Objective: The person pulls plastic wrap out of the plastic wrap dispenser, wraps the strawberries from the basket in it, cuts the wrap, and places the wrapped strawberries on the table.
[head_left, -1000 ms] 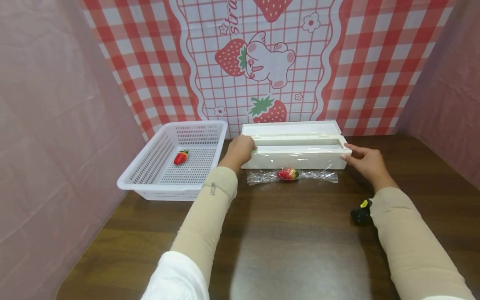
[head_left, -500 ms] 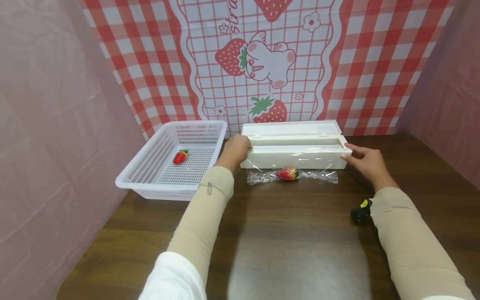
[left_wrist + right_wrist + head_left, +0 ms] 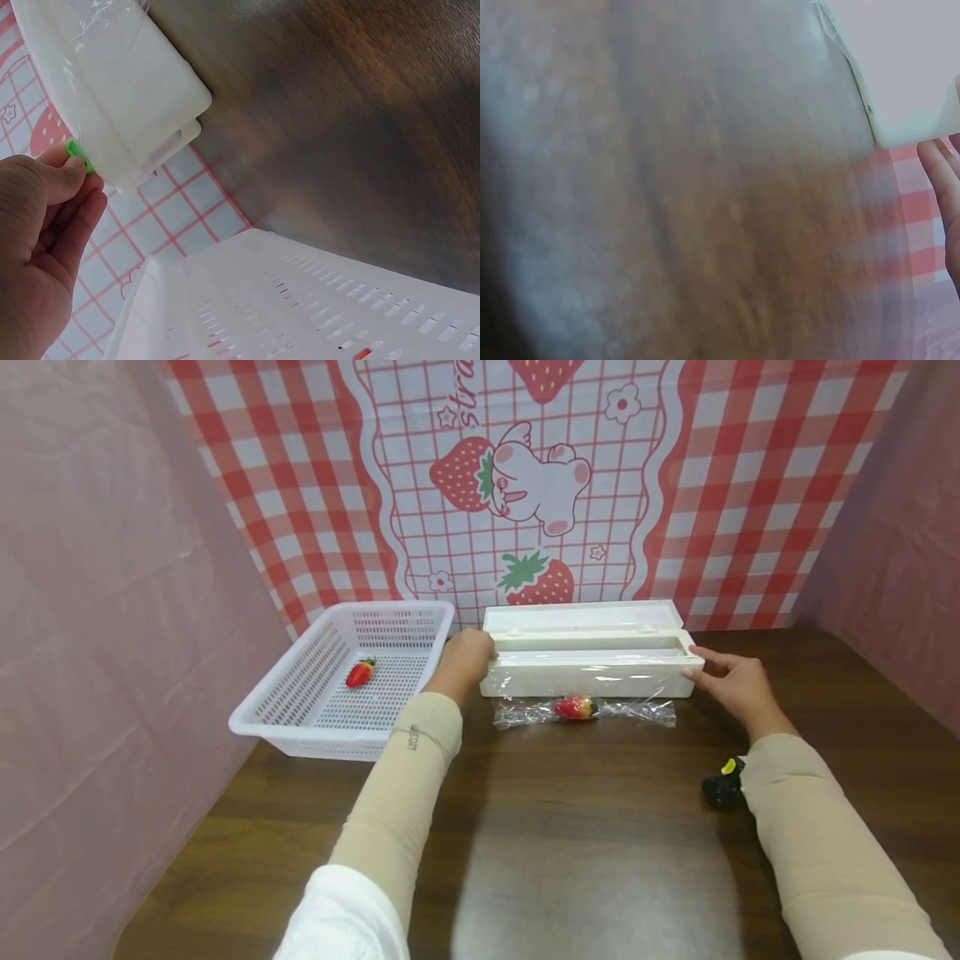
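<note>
A long white cling film dispenser (image 3: 592, 677) stands at the back of the table, its lid (image 3: 585, 615) raised. My left hand (image 3: 467, 658) is at its left end. In the left wrist view, thumb and fingers pinch a small green slider (image 3: 78, 155) at the dispenser's edge. My right hand (image 3: 738, 689) holds the right end, thumb towards the front. Clear cling film (image 3: 517, 713) comes down the dispenser's front and lies crumpled on the table before it. A toy strawberry (image 3: 575, 707) lies in that film.
Left of the dispenser stands a white plastic basket (image 3: 330, 735) with another strawberry (image 3: 361, 673) inside. A small black object with a yellow mark (image 3: 723, 785) lies beside the right forearm. A red checked cloth (image 3: 757, 485) hangs close behind the dispenser.
My left hand has slid a little to the left along the dispenser, out to its left end. The basket has shifted slightly left. My right hand stays in place.
</note>
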Demonstrator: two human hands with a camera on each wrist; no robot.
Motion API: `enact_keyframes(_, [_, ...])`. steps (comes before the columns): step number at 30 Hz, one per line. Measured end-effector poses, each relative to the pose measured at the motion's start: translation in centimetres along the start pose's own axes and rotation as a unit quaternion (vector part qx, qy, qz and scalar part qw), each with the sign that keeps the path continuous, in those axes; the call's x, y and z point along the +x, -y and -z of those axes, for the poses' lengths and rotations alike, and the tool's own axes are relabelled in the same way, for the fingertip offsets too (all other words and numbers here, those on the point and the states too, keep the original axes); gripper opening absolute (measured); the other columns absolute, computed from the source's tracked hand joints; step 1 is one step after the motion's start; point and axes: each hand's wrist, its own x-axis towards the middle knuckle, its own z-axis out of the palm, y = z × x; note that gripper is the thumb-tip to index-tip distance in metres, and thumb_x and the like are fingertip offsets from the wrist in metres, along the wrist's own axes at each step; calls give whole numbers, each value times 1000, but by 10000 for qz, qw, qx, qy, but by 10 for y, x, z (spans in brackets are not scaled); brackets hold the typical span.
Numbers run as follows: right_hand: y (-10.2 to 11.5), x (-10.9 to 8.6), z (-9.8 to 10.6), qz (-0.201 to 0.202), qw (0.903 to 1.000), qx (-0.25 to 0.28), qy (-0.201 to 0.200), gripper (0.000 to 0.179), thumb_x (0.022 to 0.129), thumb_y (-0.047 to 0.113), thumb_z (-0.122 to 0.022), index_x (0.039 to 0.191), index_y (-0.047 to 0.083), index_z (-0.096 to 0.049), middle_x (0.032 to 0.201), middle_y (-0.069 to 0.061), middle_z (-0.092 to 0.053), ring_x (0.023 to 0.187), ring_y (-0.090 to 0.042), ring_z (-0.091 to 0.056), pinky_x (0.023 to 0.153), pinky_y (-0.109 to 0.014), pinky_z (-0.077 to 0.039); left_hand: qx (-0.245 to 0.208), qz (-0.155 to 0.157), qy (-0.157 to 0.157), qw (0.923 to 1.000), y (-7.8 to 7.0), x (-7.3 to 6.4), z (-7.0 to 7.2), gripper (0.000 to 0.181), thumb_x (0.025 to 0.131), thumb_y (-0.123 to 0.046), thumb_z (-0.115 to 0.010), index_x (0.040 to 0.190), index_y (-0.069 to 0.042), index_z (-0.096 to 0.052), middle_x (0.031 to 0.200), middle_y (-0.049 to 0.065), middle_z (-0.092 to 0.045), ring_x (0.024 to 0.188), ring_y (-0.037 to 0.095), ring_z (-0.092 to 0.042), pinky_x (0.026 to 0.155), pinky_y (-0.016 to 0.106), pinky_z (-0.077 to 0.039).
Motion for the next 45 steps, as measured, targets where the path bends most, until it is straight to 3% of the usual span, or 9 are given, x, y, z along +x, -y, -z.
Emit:
enact_keyframes(16, [-6, 0, 6, 130, 9998, 7, -177, 56, 89, 35, -72, 134, 4, -57, 119, -30, -61, 85, -18, -49, 63, -9, -40, 57, -13, 4, 10000, 0, 6, -2, 12, 87, -7, -69, 97, -7, -75, 101, 8, -72, 92, 27, -67, 85, 37, -53])
enact_keyframes(18, [-6, -1, 6, 164, 9997, 35, -200, 56, 89, 35, -72, 133, 4, -57, 118, -31, -61, 83, -15, -49, 62, -9, -40, 328, 86, 39, 9994, -7, 5, 0, 9, 87, -6, -66, 93, -7, -73, 97, 9, -71, 88, 27, -66, 79, 38, -55])
enact_keyframes(21, [-6, -3, 7, 193, 9994, 59, -264, 55, 88, 33, -72, 132, 2, -58, 114, -31, -62, 81, -9, -48, 62, -9, -39, 831, -36, -222, 9963, -26, 1, -1, 7, 83, -5, -65, 83, -10, -70, 89, 6, -69, 83, 24, -64, 72, 36, -56])
enact_keyframes(23, [-5, -4, 7, 185, 9994, 99, -284, 55, 88, 33, -72, 132, 1, -58, 114, -31, -62, 80, -7, -48, 61, -9, -40, 927, -343, -547, 9936, -44, -5, -4, 11, 78, -2, -64, 80, -11, -70, 85, 4, -67, 80, 22, -62, 68, 34, -55])
enact_keyframes(26, [-3, -6, 6, 182, 9992, 146, -316, 55, 88, 32, -73, 131, 1, -58, 111, -32, -63, 78, -6, -48, 60, -11, -40, 732, -1126, -844, 9873, -71, -13, -12, 13, 78, -6, -68, 86, -14, -74, 86, 0, -68, 82, 18, -63, 71, 30, -54])
enact_keyframes(29, [-2, -5, 6, 251, 9990, 161, -347, 54, 88, 30, -73, 130, 1, -58, 109, -32, -63, 76, -4, -47, 59, -11, -40, 510, -1731, -551, 9820, -92, -18, -19, 16, 83, -13, -69, 97, -17, -77, 93, -2, -70, 86, 15, -64, 72, 27, -54])
enact_keyframes(32, [-2, -3, 5, 315, 9989, 127, -325, 52, 88, 29, -73, 130, 1, -59, 108, -32, -63, 77, -5, -48, 60, -10, -40, 509, -2039, -121, 9776, -105, -18, -28, 15, 86, -24, -73, 98, -17, -76, 93, -3, -69, 85, 13, -63, 69, 26, -53])
enact_keyframes(40, [1, 0, 4, 229, 9995, 208, 26, 55, 88, 28, -74, 131, -2, -57, 97, -31, -67, 69, 0, -59, 60, -9, -44, 716, -2023, 341, 9761, -116, -13, -44, 17, 81, -28, -79, 85, -16, -68, 83, -5, -61, 78, 11, -58, 66, 26, -51])
enact_keyframes(45, [4, 2, 5, -22, 9957, 800, 472, 60, 90, 24, -72, 136, -6, -50, 117, -38, -58, 66, -5, -67, 62, -17, -54, 468, -1944, 368, 9791, -114, -10, -46, 13, 81, -20, -76, 83, -14, -64, 81, -3, -61, 76, 13, -58, 65, 26, -51])
